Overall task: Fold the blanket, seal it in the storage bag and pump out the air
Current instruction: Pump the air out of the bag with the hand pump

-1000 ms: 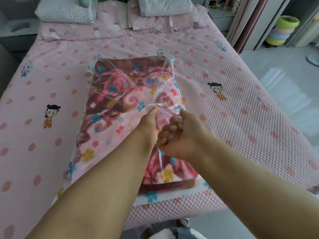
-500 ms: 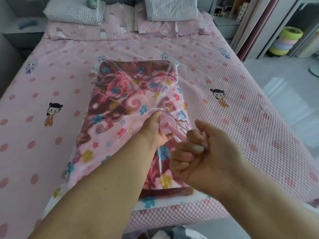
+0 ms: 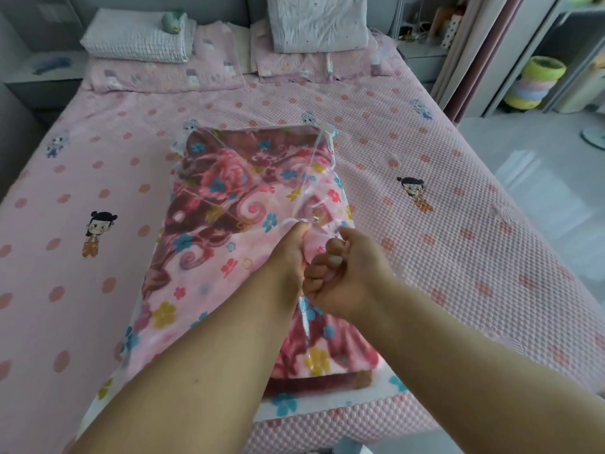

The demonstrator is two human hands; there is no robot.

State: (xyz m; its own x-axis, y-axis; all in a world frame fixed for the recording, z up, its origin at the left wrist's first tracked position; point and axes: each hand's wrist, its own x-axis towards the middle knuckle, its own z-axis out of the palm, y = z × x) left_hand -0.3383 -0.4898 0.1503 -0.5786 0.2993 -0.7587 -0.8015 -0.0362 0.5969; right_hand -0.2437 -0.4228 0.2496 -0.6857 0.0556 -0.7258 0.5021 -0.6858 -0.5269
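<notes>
A folded blanket [image 3: 229, 231] is seen lying flat on the bed, enclosed in a clear plastic storage bag [image 3: 324, 149]. The blanket is pink and dark maroon, printed with swirls and small blue, yellow and red flowers. It is laid lengthwise, its far end toward the pillows and its near end close to the foot edge of the bed. The bag's film is wrinkled and glossy over the blanket, with a crease running down its right side; a white strip printed with blue flowers is shown at the bag's near end. A small pink pump [image 3: 316, 249] is pressed against the top of the bag, mostly hidden.
</notes>
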